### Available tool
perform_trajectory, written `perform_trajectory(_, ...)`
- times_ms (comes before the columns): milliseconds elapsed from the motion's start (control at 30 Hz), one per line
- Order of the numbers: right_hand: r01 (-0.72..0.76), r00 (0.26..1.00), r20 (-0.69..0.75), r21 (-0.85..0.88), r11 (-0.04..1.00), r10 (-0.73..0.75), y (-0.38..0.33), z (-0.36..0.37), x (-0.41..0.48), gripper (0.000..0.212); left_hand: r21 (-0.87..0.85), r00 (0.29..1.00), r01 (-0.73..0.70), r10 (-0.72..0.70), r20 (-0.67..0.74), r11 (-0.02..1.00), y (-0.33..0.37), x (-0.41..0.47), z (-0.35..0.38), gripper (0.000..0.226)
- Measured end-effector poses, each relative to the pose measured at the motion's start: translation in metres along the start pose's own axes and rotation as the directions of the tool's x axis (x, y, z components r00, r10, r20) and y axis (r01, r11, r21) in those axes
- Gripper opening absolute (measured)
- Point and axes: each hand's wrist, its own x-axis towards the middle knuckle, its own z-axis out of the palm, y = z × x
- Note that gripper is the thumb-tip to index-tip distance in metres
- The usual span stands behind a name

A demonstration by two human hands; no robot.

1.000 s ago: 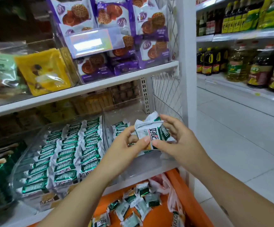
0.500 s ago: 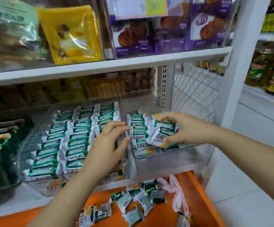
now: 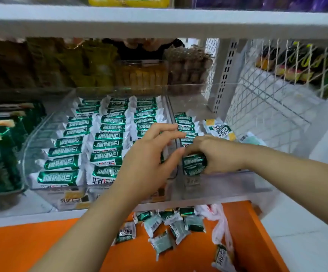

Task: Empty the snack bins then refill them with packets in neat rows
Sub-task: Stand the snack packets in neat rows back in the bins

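Observation:
Two clear plastic bins stand side by side on the white shelf. The left bin (image 3: 41,130) holds three neat rows of green-and-white snack packets (image 3: 108,134). The right bin (image 3: 277,154) has one row of packets (image 3: 184,122) along its left wall and loose packets (image 3: 220,129) behind. My right hand (image 3: 218,156) reaches into the right bin and grips a small stack of packets (image 3: 193,163) at the front of that row. My left hand (image 3: 151,152) hovers over the divide between the bins, fingers spread and relaxed, fingertips near the row.
An orange surface (image 3: 41,242) below the shelf carries several loose packets (image 3: 167,226) and a white plastic bag (image 3: 220,224). Dark green packs (image 3: 0,150) fill a bin at the far left. A white wire mesh panel (image 3: 267,91) closes the shelf's right side. Another shelf board (image 3: 159,22) hangs overhead.
The camera has tilted down and closer. My right hand carried the packets lower to the front of the right bin's row. My left hand moved right toward that row.

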Motion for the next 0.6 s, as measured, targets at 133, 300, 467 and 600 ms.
perform_trajectory(133, -0.238, 0.971, 0.092, 0.264, 0.935, 0.222, 0.006, -0.032, -0.018, 0.055, 0.006, 1.000, -0.012, 0.012, -0.003, 1.000, 0.001, -0.001, 0.000, 0.032)
perform_trajectory(300, -0.392, 0.911, 0.167, 0.057, 0.918, 0.378, 0.040, -0.041, -0.046, 0.037, 0.024, 0.999, -0.030, 0.031, -0.022, 0.999, 0.000, -0.002, 0.002, 0.030)
perform_trajectory(467, -0.433, 0.868, 0.176, -0.187, 0.882, 0.464, 0.050, -0.014, -0.043, 0.054, 0.050, 0.999, -0.027, 0.028, -0.024, 0.998, 0.003, -0.003, 0.001, 0.045)
perform_trajectory(600, -0.547, 0.836, -0.022, 0.032, 0.836, 0.548, 0.048, -0.032, -0.054, 0.044, 0.028, 1.000, -0.014, 0.014, -0.009, 1.000, 0.003, -0.003, 0.000, 0.030)
